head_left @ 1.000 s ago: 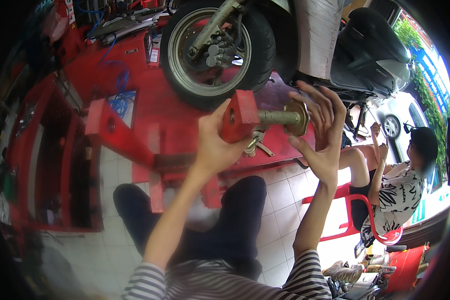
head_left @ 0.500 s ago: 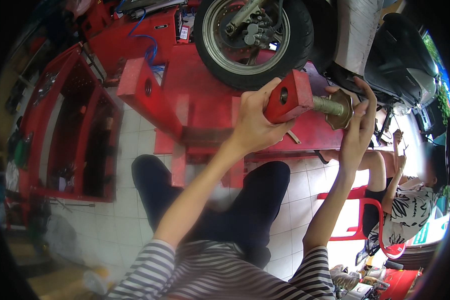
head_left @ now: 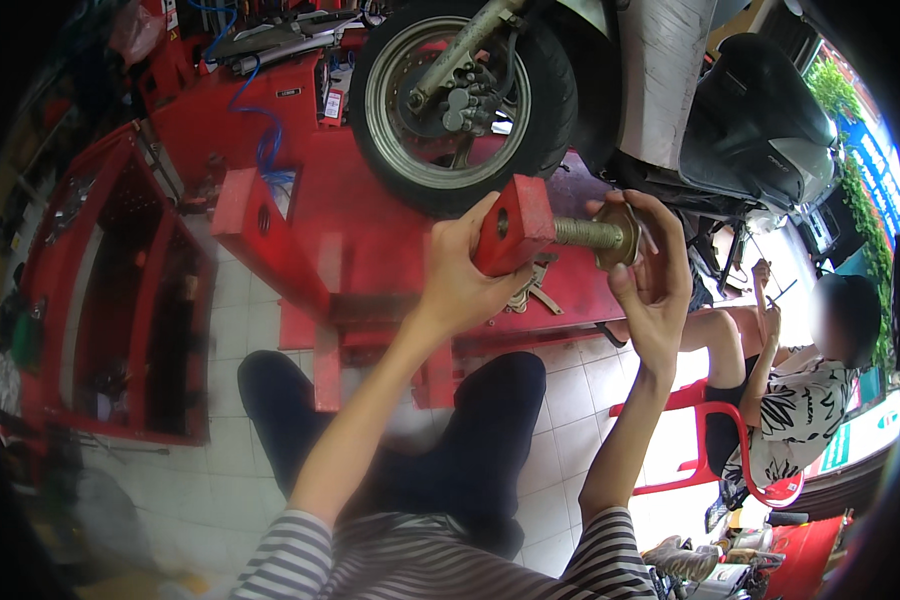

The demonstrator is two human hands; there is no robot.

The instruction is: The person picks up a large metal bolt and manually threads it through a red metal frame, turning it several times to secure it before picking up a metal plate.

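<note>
My left hand [head_left: 462, 282] grips a red metal block [head_left: 511, 222] with a hole in its face. A thick threaded bolt [head_left: 580, 233] sticks out of the block to the right. My right hand [head_left: 653, 270] is wrapped around a brass-coloured nut or washer [head_left: 623, 232] at the bolt's end. Both hands hold the part in the air just below a scooter's front wheel [head_left: 462, 95], over a red lift platform [head_left: 370, 240].
A scooter body [head_left: 710, 90] stands on the lift. Another red clamp block [head_left: 255, 225] sits at the lift's left. A red tool cabinet [head_left: 110, 300] is at the left. A person [head_left: 810, 390] sits on a red plastic chair [head_left: 720, 450] at the right.
The view has shifted, so block and hands sit a little lower and more central. My right hand's fingers have changed their hold around the nut at the bolt's end.
</note>
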